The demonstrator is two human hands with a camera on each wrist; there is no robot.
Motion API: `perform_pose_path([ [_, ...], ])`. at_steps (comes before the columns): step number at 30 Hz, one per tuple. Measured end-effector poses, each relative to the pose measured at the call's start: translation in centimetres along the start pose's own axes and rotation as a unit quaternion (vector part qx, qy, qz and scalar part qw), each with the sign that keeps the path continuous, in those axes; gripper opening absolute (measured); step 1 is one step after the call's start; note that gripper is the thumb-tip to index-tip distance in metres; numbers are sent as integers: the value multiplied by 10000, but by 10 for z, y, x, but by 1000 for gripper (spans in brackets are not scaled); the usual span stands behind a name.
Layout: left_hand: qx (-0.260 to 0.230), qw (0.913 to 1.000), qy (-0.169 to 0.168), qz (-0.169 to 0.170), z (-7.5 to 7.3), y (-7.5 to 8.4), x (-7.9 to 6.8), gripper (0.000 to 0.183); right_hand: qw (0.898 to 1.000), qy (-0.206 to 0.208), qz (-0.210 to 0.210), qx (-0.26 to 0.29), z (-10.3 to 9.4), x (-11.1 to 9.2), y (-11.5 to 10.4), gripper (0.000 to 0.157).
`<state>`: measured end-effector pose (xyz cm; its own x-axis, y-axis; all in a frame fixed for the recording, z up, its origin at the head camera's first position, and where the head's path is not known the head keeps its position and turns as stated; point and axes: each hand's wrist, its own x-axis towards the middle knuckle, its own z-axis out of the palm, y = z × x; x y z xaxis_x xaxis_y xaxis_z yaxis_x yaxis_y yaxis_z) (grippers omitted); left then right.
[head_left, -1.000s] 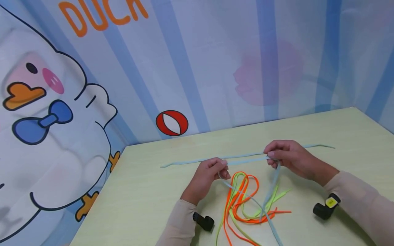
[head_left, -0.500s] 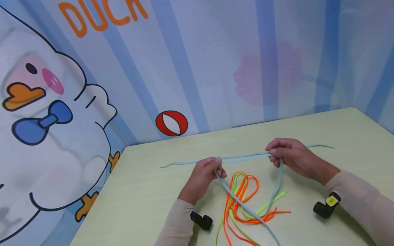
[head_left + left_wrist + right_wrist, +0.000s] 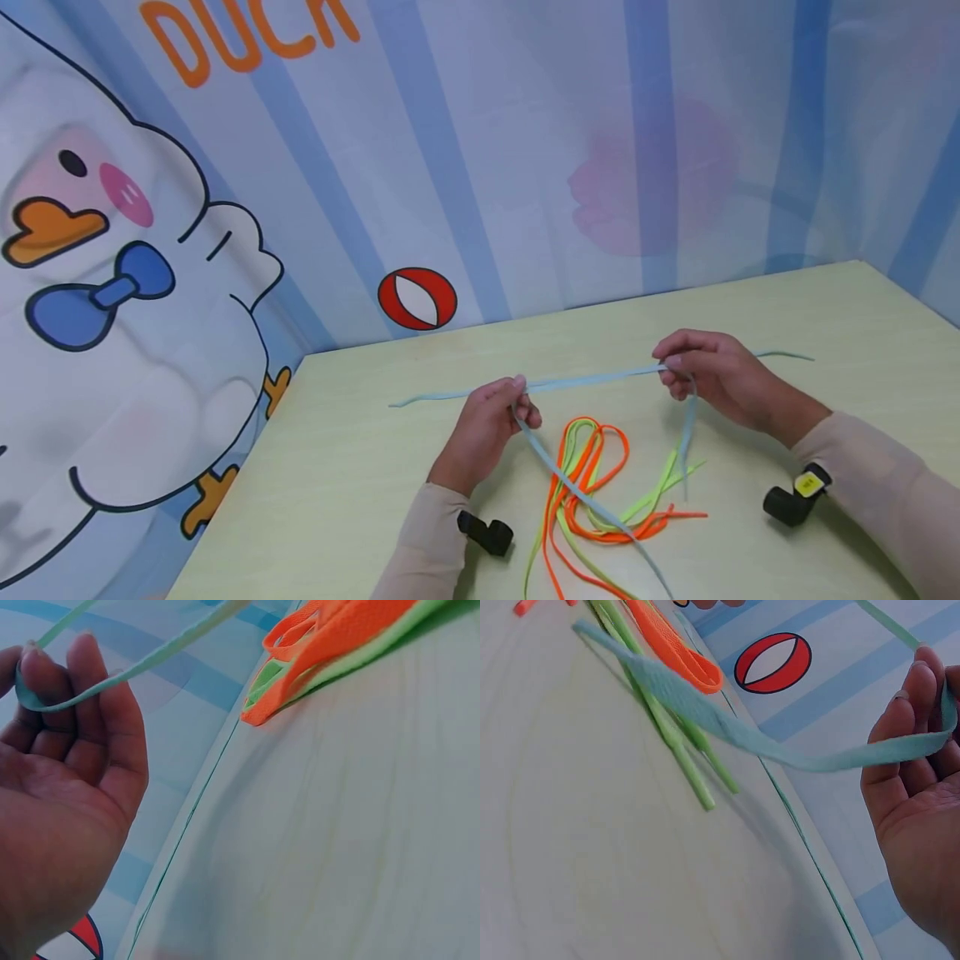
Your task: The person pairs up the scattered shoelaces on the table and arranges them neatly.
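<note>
A light blue shoelace (image 3: 592, 380) is stretched between my two hands. My left hand (image 3: 483, 429) pinches it near thumb and forefinger; in the left wrist view the lace (image 3: 135, 669) loops over the curled fingers. My right hand (image 3: 716, 375) pinches the other side, and a short tail (image 3: 742, 735) hangs from it in the right wrist view. The longer tail slants from my left hand to the front edge of view. A second light blue shoelace (image 3: 783, 354) lies behind the hands, partly hidden. Below them lie looped orange (image 3: 686, 515) and yellow-green (image 3: 652, 497) shoelaces.
The pale tabletop (image 3: 337, 467) meets a printed cloth backdrop (image 3: 480, 167) at the back and left, showing a duck (image 3: 187, 333) and a red ball (image 3: 417, 298). Black wrist cameras sit on both sleeves.
My left hand has shifted left and my right hand slightly up and right, so the light blue span between them is longer. The right tail has shortened and lifted. The orange and yellow-green laces stayed put.
</note>
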<state>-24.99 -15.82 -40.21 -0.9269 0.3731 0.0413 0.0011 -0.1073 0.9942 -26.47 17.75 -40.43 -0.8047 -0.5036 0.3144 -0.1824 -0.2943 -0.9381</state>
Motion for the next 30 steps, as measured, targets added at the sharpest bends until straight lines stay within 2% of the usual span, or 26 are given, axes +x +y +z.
perform_pose_path([
  [8,-181,9998,75,21,-5,0,1,34,9998,113,-48,143,-2,0,0,26],
  [21,-639,9978,158,97,-9,3,-1,36,9994,325,-65,82,-7,-1,0,24],
  [30,-770,9967,229,99,-12,5,-1,36,9990,403,-82,163,-11,-1,1,23],
])
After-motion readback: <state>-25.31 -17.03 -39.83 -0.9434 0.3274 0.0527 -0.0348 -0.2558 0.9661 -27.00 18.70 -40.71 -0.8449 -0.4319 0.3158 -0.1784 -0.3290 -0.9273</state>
